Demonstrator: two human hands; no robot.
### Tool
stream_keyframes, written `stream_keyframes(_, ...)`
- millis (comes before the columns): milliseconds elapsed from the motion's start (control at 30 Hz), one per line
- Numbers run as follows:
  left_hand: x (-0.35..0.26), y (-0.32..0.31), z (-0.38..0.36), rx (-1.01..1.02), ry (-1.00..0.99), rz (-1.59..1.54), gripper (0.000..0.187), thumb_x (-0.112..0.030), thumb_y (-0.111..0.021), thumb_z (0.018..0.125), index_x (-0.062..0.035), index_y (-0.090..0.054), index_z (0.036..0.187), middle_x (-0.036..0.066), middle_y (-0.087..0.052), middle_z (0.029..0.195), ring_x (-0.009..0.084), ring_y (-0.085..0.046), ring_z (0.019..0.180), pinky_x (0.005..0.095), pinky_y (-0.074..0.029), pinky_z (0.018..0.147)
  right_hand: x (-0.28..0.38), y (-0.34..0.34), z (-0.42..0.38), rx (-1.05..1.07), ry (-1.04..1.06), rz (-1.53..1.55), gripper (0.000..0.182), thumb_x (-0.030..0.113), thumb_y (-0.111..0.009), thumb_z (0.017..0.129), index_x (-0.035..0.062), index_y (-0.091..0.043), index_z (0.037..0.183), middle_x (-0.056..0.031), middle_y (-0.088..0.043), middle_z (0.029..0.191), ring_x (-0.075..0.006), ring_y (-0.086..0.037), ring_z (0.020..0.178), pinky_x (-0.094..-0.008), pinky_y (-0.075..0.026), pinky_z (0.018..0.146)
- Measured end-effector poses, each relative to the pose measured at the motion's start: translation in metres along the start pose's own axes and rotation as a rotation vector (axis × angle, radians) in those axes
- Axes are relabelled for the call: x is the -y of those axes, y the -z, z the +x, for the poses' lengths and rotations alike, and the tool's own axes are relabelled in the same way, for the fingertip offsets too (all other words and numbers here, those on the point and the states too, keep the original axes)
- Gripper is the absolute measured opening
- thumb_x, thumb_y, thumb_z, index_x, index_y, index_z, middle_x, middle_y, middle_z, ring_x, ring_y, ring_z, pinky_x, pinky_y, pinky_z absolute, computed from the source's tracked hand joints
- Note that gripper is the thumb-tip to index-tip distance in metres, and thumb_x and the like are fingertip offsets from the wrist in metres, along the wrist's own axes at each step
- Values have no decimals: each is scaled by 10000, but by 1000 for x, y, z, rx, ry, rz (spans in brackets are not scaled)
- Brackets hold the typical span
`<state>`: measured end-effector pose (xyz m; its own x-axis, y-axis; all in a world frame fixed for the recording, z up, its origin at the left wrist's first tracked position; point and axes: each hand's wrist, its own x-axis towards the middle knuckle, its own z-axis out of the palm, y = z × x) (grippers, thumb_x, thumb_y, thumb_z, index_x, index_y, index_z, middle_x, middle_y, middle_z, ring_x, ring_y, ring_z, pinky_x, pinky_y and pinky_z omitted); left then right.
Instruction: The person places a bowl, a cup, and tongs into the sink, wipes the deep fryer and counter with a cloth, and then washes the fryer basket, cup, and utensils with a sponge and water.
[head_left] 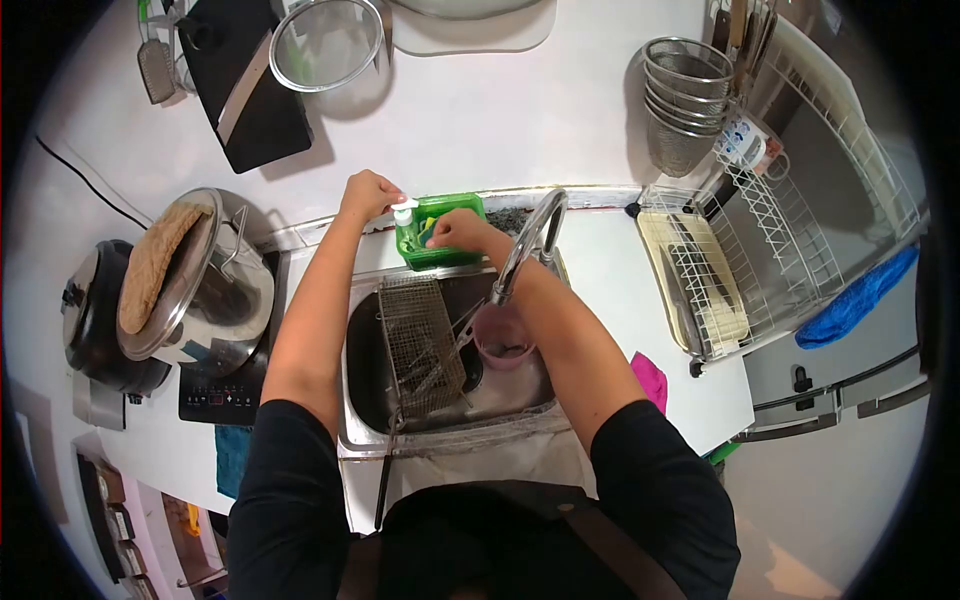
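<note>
My left hand (370, 196) is closed, fingertips on the white nozzle of a soap pump bottle (405, 212) that stands in the left end of a green plastic basket (440, 260). Inside the same basket, my right hand (460, 231) has its fingers pinched on a yellow and green sponge (427, 232), mostly hidden by the hand and basket. Below both arms is the steel sink (500, 392). A wire fryer basket (420, 345) with a long black handle lies in it, beside a pink tub (505, 335). Metal utensils lie there too, partly covered.
The curved faucet (525, 245) rises close to my right forearm. A wire dish rack (780, 240) stands on the right. To the left, a large steel pot (235, 290) sits on the induction cooker (222, 392). Several strainers (688, 95) hang on the wall.
</note>
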<state>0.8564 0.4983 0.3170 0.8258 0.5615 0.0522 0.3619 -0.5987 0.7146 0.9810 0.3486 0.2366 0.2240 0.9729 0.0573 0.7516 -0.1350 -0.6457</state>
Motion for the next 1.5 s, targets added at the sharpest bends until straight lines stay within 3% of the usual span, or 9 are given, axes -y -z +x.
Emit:
stream_keyframes(100, 0, -4, 2, -30, 21, 12, 112, -103, -710, 633, -28, -674, 707, 73, -605, 548, 117, -553, 446, 232, -448, 464, -1, 7, 10, -25, -75, -136, 317, 343, -578, 753, 28, -595, 711, -102, -578, 679, -212, -552, 607, -326, -437, 515)
stream_keyframes(167, 2, -7, 10, -33, 46, 31, 102, -101, -706, 643, -35, -677, 715, 67, -601, 544, 107, -540, 437, 235, -437, 442, -2, 3, 12, -610, -452, 1130, 278, 299, -510, 798, 25, -553, 779, -112, -547, 725, -207, -536, 598, -297, -413, 448)
stream_keyframes(400, 1, -11, 11, -41, 93, 74, 141, -130, -734, 630, -16, -655, 655, 78, -605, 549, 123, -561, 444, 247, -455, 452, 11, -8, 23, -239, -529, 1639, 282, 355, -479, 854, 73, -486, 845, -55, -488, 735, -163, -432, 591, -242, -360, 421)
stream_keyframes(500, 5, -11, 9, -23, 97, 75, 86, -115, -705, 663, -39, -674, 688, 57, -595, 530, 97, -527, 422, 232, -427, 423, 8, -13, 21, -135, -473, 1612, 256, 336, -543, 823, 90, -501, 876, -52, -501, 791, -170, -459, 666, -253, -377, 462)
stream_keyframes(833, 14, -25, 13, -136, 117, 86, 108, -117, -706, 665, -18, -662, 677, 73, -595, 529, 117, -559, 445, 239, -444, 442, 13, -12, 22, -107, -482, 1576, 257, 344, -480, 848, 117, -490, 969, -62, -530, 899, -200, -505, 775, -299, -431, 559)
stream_keyframes(1033, 3, -11, 16, -79, 61, 319, 188, -246, -751, 602, -89, -667, 663, 99, -629, 681, 225, -606, 654, 319, -486, 628, 23, -9, 18, -269, -612, 1547, 317, 316, -392, 883, 75, -450, 1081, -118, -525, 1040, -289, -517, 954, -499, -441, 763)
stream_keyframes(1067, 5, -11, 16, -103, 21, 318, 107, -165, -733, 616, -80, -677, 648, 63, -608, 548, 142, -581, 496, 273, -463, 518, 23, -9, 16, -266, -581, 1529, 329, 293, -365, 892, 50, -430, 1105, -140, -511, 1074, -311, -511, 982, -529, -426, 791)
stream_keyframes(1167, 1, -14, 13, -136, -1, 410, 109, -165, -737, 599, -88, -678, 648, 81, -613, 572, 181, -589, 522, 291, -470, 539, 6, -18, 20, -184, -433, 1536, 318, 276, -369, 893, 42, -426, 1101, -140, -508, 1073, -312, -515, 968, -516, -440, 777)
stream_keyframes(1500, 10, -20, 7, -180, 28, 396, 91, -167, -701, 635, -98, -682, 691, 104, -612, 598, 226, -598, 565, 301, -477, 566, 29, -1, 9, -302, -541, 1535, 287, 265, -443, 845, 36, -482, 1015, -142, -545, 969, -291, -564, 829, -467, -487, 688)
